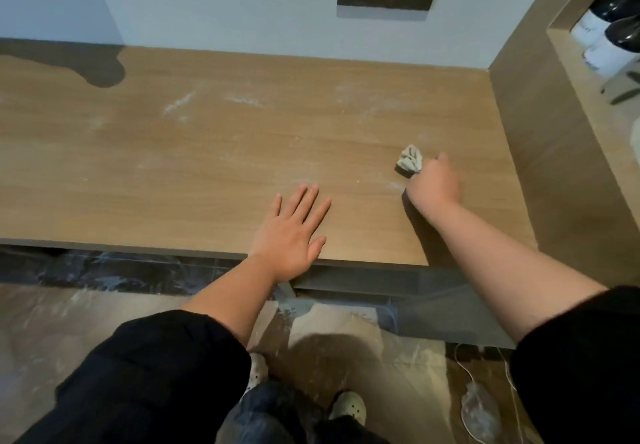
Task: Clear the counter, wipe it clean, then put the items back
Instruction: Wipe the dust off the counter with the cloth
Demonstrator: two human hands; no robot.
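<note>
The wooden counter [207, 152] carries nothing but pale dusty streaks, so the clearing step looks done and the wiping is in hand. The right hand [434, 185] has its fingers curled round a crumpled grey cloth [410, 163], bunched small and pressed to the surface near the counter's right end, just beside the side panel [540, 152]. A tight wad like that probably lets the pressure fall on 1 spot. The left hand [291, 235] lies flat and spread on the counter near its front edge, fingers straight, holding nothing (most likely a brace while the other arm reaches). Whitish smears [178, 104] toward the back wall are not yet wiped. A niche [609, 38] at the far right holds dark bottles; whether these are the removed items I cannot tell.
</note>
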